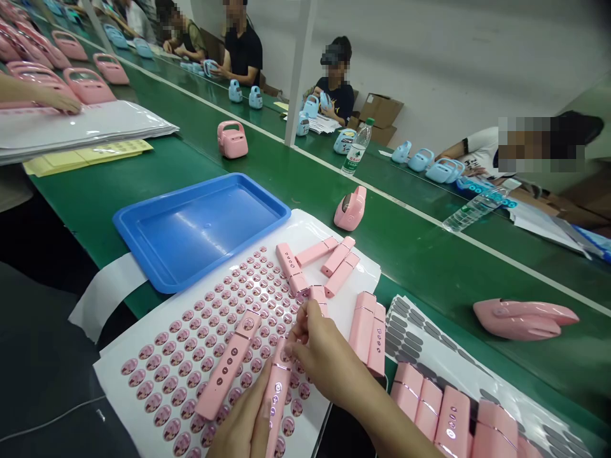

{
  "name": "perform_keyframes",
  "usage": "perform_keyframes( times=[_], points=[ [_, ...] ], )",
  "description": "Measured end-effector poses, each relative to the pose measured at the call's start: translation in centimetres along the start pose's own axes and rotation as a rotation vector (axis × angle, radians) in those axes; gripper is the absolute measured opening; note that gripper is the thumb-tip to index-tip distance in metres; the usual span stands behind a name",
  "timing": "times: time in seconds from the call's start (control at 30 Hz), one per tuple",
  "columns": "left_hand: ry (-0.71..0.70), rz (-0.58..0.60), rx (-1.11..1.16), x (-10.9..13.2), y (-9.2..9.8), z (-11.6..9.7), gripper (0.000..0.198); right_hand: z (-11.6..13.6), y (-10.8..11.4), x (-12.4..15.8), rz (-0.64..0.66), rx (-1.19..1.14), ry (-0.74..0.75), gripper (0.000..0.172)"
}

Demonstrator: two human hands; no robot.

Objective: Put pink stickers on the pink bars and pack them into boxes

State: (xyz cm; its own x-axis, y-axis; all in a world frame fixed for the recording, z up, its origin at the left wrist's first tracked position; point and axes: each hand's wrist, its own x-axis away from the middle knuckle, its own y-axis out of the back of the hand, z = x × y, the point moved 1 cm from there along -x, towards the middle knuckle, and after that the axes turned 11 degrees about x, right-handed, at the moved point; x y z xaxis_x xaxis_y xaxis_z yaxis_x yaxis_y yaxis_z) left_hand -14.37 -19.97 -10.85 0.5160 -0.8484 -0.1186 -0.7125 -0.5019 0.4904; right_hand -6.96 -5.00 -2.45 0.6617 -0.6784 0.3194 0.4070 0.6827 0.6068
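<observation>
My left hand (245,423) grips a long pink bar-shaped part (277,397) at the bottom of the view, thumb along its side. My right hand (322,353) is closed in a pinch at the bar's top end, over a white sheet of small round pink stickers (191,356). What the fingertips pinch is too small to make out. A second pink bar (229,366) lies flat on the sheet just left of the held one. Several more pink bars (324,261) lie loose at the sheet's far end.
An empty blue tray (157,238) sits beyond the sheet. More pink bars (443,413) lie in a row at right on a sheet of grey stickers (429,340). Pink shells (525,318) rest on the green belt (429,254). Other people work across the belt and at far left.
</observation>
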Motion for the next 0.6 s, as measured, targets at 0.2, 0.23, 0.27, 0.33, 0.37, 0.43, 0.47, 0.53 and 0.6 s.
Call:
perform_keyframes(
  times=[0.2,0.23,0.27,0.33,0.37,0.43,0.47,0.53,0.6],
  points=[
    [0.085,0.061,-0.010,0.21,-0.23,-0.55,0.042,0.10,0.03,-0.71,0.038,0.029,0.000,0.025],
    [0.089,0.065,-0.004,0.16,-0.20,-0.69,0.042,0.04,0.07,-0.69,0.033,0.027,-0.006,0.025],
    [0.085,0.069,0.009,0.10,-0.17,-0.78,0.042,-0.03,0.09,-0.66,0.026,0.030,-0.015,0.024],
    [0.060,0.081,0.039,0.05,-0.19,-0.80,0.042,-0.19,0.09,-0.62,0.009,0.040,-0.032,0.024],
    [0.046,0.081,0.049,0.07,-0.23,-0.74,0.042,-0.26,0.06,-0.61,0.002,0.044,-0.036,0.024],
    [0.036,0.068,0.048,0.20,-0.33,-0.53,0.042,-0.37,-0.01,-0.62,-0.011,0.052,-0.040,0.025],
    [0.038,0.062,0.042,0.30,-0.38,-0.43,0.042,-0.41,-0.05,-0.64,-0.013,0.052,-0.040,0.025],
    [0.058,0.062,0.028,0.46,-0.44,-0.30,0.043,-0.46,-0.08,-0.68,-0.008,0.051,-0.044,0.025],
    [0.100,0.083,0.022,0.51,-0.41,-0.33,0.043,-0.49,-0.09,-0.71,0.004,0.052,-0.052,0.024]
  ],
)
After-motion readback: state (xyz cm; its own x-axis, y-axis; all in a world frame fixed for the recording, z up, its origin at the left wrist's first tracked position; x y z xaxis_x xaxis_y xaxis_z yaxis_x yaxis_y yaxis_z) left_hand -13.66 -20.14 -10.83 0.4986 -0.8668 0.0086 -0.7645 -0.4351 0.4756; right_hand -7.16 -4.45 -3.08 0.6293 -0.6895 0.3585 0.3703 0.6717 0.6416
